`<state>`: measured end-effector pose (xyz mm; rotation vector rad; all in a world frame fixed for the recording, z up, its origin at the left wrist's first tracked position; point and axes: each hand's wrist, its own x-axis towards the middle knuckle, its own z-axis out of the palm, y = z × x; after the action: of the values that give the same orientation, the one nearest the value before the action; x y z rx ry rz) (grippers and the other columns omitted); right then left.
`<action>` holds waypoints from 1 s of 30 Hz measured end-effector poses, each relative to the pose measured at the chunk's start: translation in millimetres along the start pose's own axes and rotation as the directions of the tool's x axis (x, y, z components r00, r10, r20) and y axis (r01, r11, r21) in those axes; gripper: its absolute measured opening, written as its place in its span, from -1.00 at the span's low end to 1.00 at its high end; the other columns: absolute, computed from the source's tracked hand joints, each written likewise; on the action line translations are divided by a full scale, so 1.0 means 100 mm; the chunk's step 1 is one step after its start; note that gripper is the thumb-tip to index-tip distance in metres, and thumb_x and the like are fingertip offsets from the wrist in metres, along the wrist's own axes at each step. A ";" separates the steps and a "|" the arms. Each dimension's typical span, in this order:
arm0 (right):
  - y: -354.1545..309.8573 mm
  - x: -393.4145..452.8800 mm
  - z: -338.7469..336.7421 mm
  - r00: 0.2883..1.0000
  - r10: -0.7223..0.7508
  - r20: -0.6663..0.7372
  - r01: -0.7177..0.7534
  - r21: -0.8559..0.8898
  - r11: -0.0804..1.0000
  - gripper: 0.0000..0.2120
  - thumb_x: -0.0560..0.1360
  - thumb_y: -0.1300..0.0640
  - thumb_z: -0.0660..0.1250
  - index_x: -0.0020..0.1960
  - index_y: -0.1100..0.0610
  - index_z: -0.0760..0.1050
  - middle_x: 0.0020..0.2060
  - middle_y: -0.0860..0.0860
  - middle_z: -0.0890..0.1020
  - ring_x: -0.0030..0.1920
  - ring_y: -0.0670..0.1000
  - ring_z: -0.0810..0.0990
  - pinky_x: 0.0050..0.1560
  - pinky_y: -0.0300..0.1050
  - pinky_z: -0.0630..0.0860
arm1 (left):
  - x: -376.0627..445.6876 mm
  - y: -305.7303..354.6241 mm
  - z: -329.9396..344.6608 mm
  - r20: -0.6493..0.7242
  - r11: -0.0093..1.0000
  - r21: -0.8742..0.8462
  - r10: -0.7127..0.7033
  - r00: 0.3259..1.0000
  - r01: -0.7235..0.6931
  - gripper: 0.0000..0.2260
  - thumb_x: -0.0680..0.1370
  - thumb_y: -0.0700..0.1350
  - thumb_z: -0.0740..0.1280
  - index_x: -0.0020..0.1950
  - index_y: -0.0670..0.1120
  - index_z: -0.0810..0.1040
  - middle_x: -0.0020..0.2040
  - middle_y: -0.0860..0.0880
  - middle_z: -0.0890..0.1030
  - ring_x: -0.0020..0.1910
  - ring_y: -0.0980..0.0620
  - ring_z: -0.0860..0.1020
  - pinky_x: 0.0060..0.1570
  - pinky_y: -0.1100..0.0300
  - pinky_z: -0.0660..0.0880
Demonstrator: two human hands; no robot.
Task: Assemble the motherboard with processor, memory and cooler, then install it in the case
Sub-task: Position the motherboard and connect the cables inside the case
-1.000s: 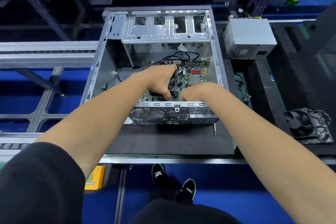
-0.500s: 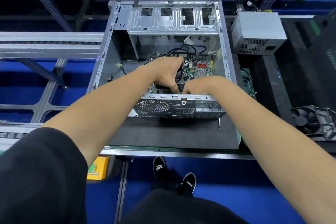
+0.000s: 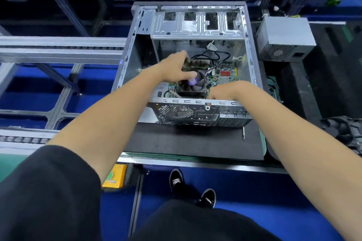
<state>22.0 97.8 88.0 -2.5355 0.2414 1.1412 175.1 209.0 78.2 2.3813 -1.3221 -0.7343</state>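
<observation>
Under my spread left grip (image 3: pixel 174 68) sits the cooler (image 3: pixel 193 84); right grip (image 3: pixel 225 92), state unclear, may tilt the motherboard (image 3: pixel 225 76).

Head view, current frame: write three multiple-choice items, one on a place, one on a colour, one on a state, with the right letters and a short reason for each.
1. Where does the grey power supply sit?
A. Outside the case, to its right
B. Inside the case, on the motherboard
C. On the floor by the shoes

2. What colour is the floor below the bench?
A. Red
B. Blue
C. White

3. How does the cooler stand?
A. Lying on the black mat
B. Held up above the case
C. On the motherboard inside the case

Answers: 1 A, the grey box stands beyond the case's right wall. 2 B, blue shows around the black shoes. 3 C, its fan faces up between the left hand and right hand, low inside the case.
</observation>
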 end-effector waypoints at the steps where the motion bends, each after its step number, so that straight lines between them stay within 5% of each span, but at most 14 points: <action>1: 0.00 0.00 0.00 1.000 0.001 -0.013 -0.001 -0.003 1.000 -0.84 0.56 0.42 0.09 -0.20 0.41 0.26 -0.41 0.12 0.23 -0.41 -0.03 0.11 -0.49 -0.28 0.10 | -0.04 -0.08 -0.06 -0.069 0.996 0.054 -0.074 0.995 0.078 -0.79 0.51 -0.05 0.33 0.03 -0.15 0.43 -0.01 -0.13 0.52 -0.07 -0.08 0.48 -0.09 0.10 0.41; 3: 0.01 0.02 0.00 1.000 -0.004 -0.023 0.004 -0.006 1.000 -0.80 0.56 0.43 0.08 -0.23 0.30 0.29 -0.41 0.06 0.22 -0.42 -0.03 0.10 -0.51 -0.30 0.11 | -0.14 -0.23 -0.15 -0.054 0.941 0.227 -0.244 0.968 0.250 -0.88 0.48 -0.23 0.23 -0.26 -0.19 0.40 -0.28 -0.17 0.50 -0.36 -0.08 0.43 -0.35 0.17 0.36; 5: 0.01 0.03 0.00 0.999 -0.020 -0.033 0.019 -0.023 1.000 -0.75 0.57 0.40 0.09 -0.26 0.23 0.37 -0.42 0.03 0.27 -0.42 -0.04 0.15 -0.45 -0.25 0.16 | -0.23 -0.32 -0.16 0.136 0.877 0.330 -0.409 0.902 0.349 -0.87 0.43 -0.28 0.23 -0.33 -0.22 0.44 -0.44 -0.15 0.46 -0.54 -0.05 0.40 -0.53 0.25 0.32; 8: 0.03 0.05 0.01 0.999 -0.018 -0.031 0.017 -0.019 1.000 -0.69 0.58 0.36 0.12 -0.31 0.19 0.40 -0.42 0.02 0.37 -0.40 -0.03 0.25 -0.38 -0.21 0.26 | -0.27 -0.37 -0.11 0.480 0.876 0.241 -0.482 0.733 0.418 -0.87 0.44 -0.21 0.37 -0.05 -0.24 0.58 -0.38 -0.11 0.56 -0.54 0.01 0.46 -0.56 0.32 0.35; 10: 0.05 0.07 0.02 1.000 -0.003 -0.019 0.003 0.001 1.000 -0.78 0.58 0.34 0.14 -0.09 0.37 0.54 -0.24 0.19 0.56 -0.28 0.00 0.34 -0.25 -0.17 0.34 | -0.26 -0.33 -0.07 0.588 0.896 0.229 -0.439 0.679 0.381 -0.81 0.50 -0.16 0.35 0.05 -0.22 0.56 -0.24 -0.12 0.59 -0.45 0.03 0.51 -0.51 0.30 0.40; 12: 0.05 0.08 0.01 1.000 0.017 -0.018 -0.016 0.028 0.999 -0.76 0.57 0.34 0.14 0.10 0.44 0.52 0.05 0.32 0.59 -0.20 0.01 0.35 -0.18 -0.11 0.33 | -0.26 -0.29 -0.03 0.549 0.916 0.311 -0.391 0.739 0.254 -0.89 0.54 -0.13 0.27 -0.09 -0.17 0.52 -0.21 -0.09 0.54 -0.39 0.04 0.46 -0.42 0.24 0.38; 14: 0.04 0.07 0.01 0.999 0.018 -0.026 -0.017 0.037 0.999 -0.73 0.57 0.35 0.13 0.16 0.40 0.53 0.11 0.29 0.59 -0.21 0.00 0.38 -0.19 -0.08 0.40 | -0.28 -0.26 0.02 0.475 0.913 0.372 -0.341 0.811 0.166 -0.82 0.54 -0.21 0.20 -0.27 -0.13 0.39 -0.30 -0.05 0.42 -0.39 0.02 0.31 -0.38 0.19 0.25; 17: 0.06 0.07 0.01 1.000 0.008 -0.022 -0.007 0.028 1.000 -0.73 0.56 0.39 0.10 0.14 0.45 0.50 -0.04 0.30 0.59 -0.32 -0.04 0.31 -0.36 -0.22 0.29 | -0.29 -0.27 0.05 0.463 0.915 0.388 -0.301 0.833 0.115 -0.75 0.51 -0.32 0.13 -0.36 -0.13 0.28 -0.35 -0.06 0.33 -0.38 0.00 0.22 -0.38 0.15 0.16; 19: 0.05 0.06 0.01 1.000 0.006 -0.011 -0.005 0.018 1.000 -0.77 0.56 0.40 0.09 0.01 0.42 0.52 -0.24 0.12 0.48 -0.38 -0.05 0.25 -0.45 -0.31 0.24 | -0.29 -0.26 0.04 0.462 0.925 0.369 -0.270 0.845 0.093 -0.76 0.49 -0.33 0.13 -0.36 -0.15 0.25 -0.37 -0.07 0.29 -0.39 0.00 0.19 -0.38 0.14 0.13; 22: 0.03 0.04 0.00 1.000 -0.023 0.005 0.023 0.018 1.000 -0.78 0.57 0.38 0.12 -0.10 0.24 0.52 -0.38 -0.01 0.39 -0.42 -0.07 0.26 -0.57 -0.42 0.20 | -0.28 -0.23 -0.01 0.454 0.970 0.225 -0.188 0.871 0.092 -0.86 0.53 -0.22 0.28 -0.23 -0.17 0.41 -0.32 -0.06 0.43 -0.33 -0.01 0.36 -0.33 0.18 0.31; 25: 0.03 0.04 -0.01 0.999 -0.040 0.014 0.040 0.020 0.999 -0.80 0.58 0.37 0.13 -0.08 0.25 0.53 -0.38 -0.04 0.41 -0.42 -0.08 0.28 -0.59 -0.45 0.21 | -0.29 -0.23 -0.08 0.328 0.993 -0.028 -0.095 0.940 0.110 -0.77 0.43 -0.12 0.48 -0.13 -0.11 0.43 -0.21 -0.05 0.54 -0.25 -0.01 0.48 -0.21 0.07 0.44; 28: 0.05 0.08 0.01 0.999 -0.040 0.026 0.040 0.019 0.999 -0.81 0.59 0.36 0.14 -0.04 0.33 0.53 -0.33 0.02 0.41 -0.41 -0.07 0.26 -0.53 -0.40 0.22 | -0.27 -0.19 -0.14 0.150 0.993 0.108 0.041 0.988 -0.058 -0.66 0.34 -0.03 0.54 -0.23 -0.04 0.37 -0.29 0.04 0.46 -0.30 0.00 0.41 -0.31 0.15 0.34; 30: 0.06 0.09 0.01 0.998 -0.050 0.037 0.050 0.005 0.999 -0.83 0.59 0.33 0.17 0.00 0.28 0.55 -0.28 0.01 0.47 -0.39 -0.07 0.31 -0.43 -0.32 0.28 | -0.23 -0.09 -0.11 0.016 0.965 0.164 0.203 0.979 -0.203 -0.62 0.29 0.10 0.54 -0.13 -0.01 0.41 -0.18 0.04 0.47 -0.16 -0.03 0.42 -0.20 0.12 0.36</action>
<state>25.1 92.5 79.1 -2.4998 0.1703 1.1661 177.8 233.7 88.5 2.3202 -1.6551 -0.5856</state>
